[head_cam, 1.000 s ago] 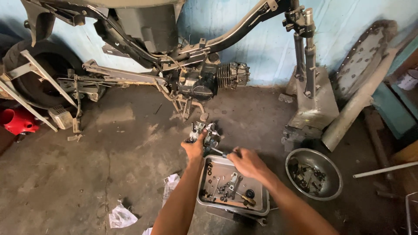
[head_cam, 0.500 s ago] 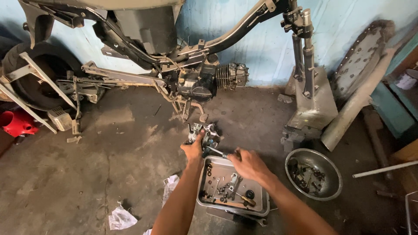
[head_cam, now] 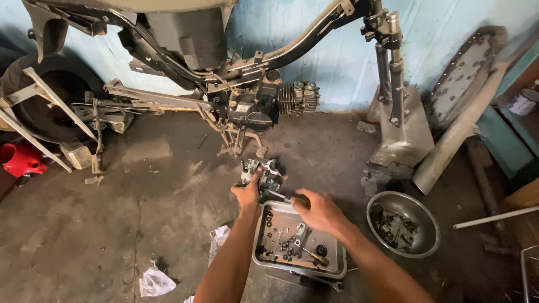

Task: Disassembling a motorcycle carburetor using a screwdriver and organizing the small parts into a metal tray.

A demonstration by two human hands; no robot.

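Head view: left hand (head_cam: pixel 247 194) clasping greasy metal engine part (head_cam: pixel 263 171), right hand (head_cam: pixel 318 211) closed around wooden-handled screwdriver (head_cam: pixel 286 197).

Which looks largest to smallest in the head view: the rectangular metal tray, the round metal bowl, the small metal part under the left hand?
1. Rectangular metal tray, though it lies nearer the camera.
2. Round metal bowl, close behind it; this order is unsure.
3. Small metal part held by the left hand, clearly smallest.
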